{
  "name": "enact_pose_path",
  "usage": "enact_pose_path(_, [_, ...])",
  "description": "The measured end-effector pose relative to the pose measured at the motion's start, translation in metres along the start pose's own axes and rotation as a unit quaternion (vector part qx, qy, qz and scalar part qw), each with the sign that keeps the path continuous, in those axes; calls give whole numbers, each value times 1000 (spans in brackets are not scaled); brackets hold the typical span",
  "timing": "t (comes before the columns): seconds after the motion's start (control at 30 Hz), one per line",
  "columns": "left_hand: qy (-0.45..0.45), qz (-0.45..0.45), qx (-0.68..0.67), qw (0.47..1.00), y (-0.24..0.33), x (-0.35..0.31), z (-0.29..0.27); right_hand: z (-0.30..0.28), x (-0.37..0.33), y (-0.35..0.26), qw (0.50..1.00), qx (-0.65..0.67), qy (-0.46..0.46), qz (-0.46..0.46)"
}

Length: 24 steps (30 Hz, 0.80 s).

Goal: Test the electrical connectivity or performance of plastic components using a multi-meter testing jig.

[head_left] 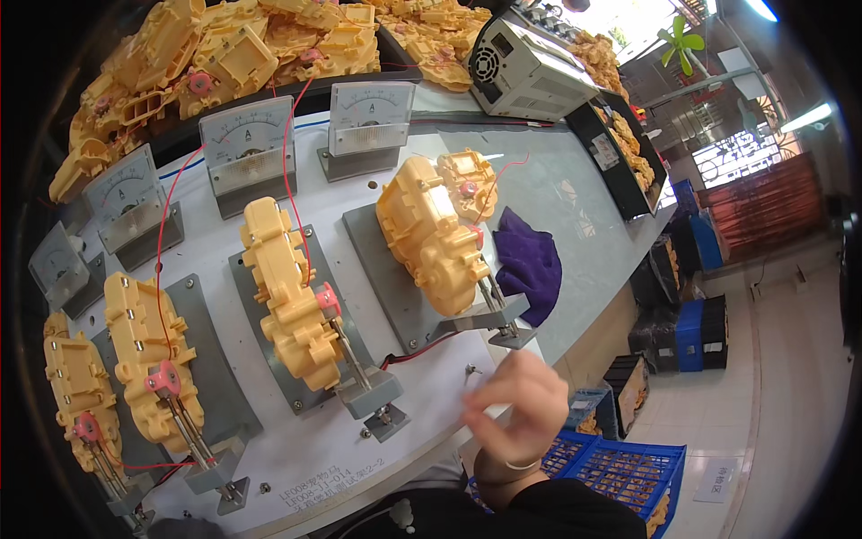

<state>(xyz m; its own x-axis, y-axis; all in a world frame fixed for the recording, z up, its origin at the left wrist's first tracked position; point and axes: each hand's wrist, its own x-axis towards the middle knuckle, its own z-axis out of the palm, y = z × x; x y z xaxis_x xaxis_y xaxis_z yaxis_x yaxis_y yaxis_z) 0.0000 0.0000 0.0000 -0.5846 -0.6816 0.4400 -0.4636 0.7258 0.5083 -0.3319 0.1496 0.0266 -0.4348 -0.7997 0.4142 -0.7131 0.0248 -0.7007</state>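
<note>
Near the purple cloth [532,265], on the side closer to the person, the right hand [521,409] was up by the edge of the counter [588,260]. Its fingers were curled, with the thumb close to a fingertip, but they were blurry, so I could not tell if they touched or held something. The left hand did not show. Just left of the cloth, a big yellow case [422,229] sat on a gray plate [373,269]. Three more yellow cases [285,296] stood in a row farther left of the cloth. So putting these four in place looked done. Far past the cloth, to the left, lay a big yellow pile [229,54]; I could not tell if those were finished or waiting.
</note>
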Motion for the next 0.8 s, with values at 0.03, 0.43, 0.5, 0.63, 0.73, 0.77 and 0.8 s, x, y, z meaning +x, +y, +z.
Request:
enact_pose_path(0.03, [5, -52, 12, 999, -2, 5, -4, -2, 5, 6, 997, -28, -35, 65])
enact_pose_path(0.43, [27, -206, 32, 978, -3, 4, -15, -14, 16, 30, 984, 36, -116, 130])
enact_pose_path(0.5, [39, -199, 90, 975, 10, 11, -12, -12, 16, 28, 988, 13, -105, 111])
enact_pose_path(0.63, [5, -60, 77, 995, 28, 24, -6, -8, 8, 20, 997, -25, -23, 70])
enact_pose_path(0.73, [-94, 70, 15, 993, 52, 38, 7, 16, 10, 3, 991, 107, 4, -78])
enact_pose_path(0.77, [-96, 67, 24, 993, 55, 43, 15, 30, 14, -4, 988, 115, -45, -89])
enact_pose_path(0.8, [-78, 32, 54, 995, 58, 49, 27, 36, 16, -10, 985, 109, -91, -100])
